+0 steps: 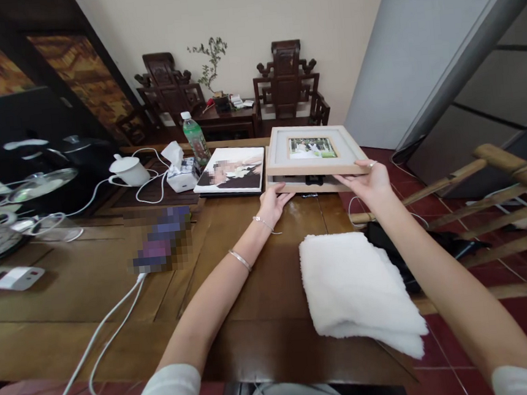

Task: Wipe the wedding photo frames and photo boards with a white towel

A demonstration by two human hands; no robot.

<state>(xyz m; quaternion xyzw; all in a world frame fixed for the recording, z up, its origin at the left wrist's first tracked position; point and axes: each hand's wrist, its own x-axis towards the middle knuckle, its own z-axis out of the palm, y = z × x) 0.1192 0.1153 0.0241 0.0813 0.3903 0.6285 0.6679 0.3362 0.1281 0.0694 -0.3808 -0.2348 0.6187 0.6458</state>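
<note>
Where the right hand (pixel 371 182) pinches, the frame (pixel 313 147) lies.

The frame (pixel 311 169) looks matt, the wooden table (pixel 266 305) glossy.

Free to pass over the bare tabletop (pixel 251 327), between the blurred device (pixel 161 240) with its white cables (pixel 108 315) at the left and the fluffy white cloth (pixel 354 282) at the right, though crossed by the left forearm (pixel 213 306). Narrow to enter between the upper frame (pixel 282 146) and the lower frame (pixel 329 185), and obstructed by the left hand (pixel 273 203) and the right hand (pixel 370 182). Limited farther left by the photo panel (pixel 231 171), bottle (pixel 196 139) and tissue box (pixel 182 175).
</note>
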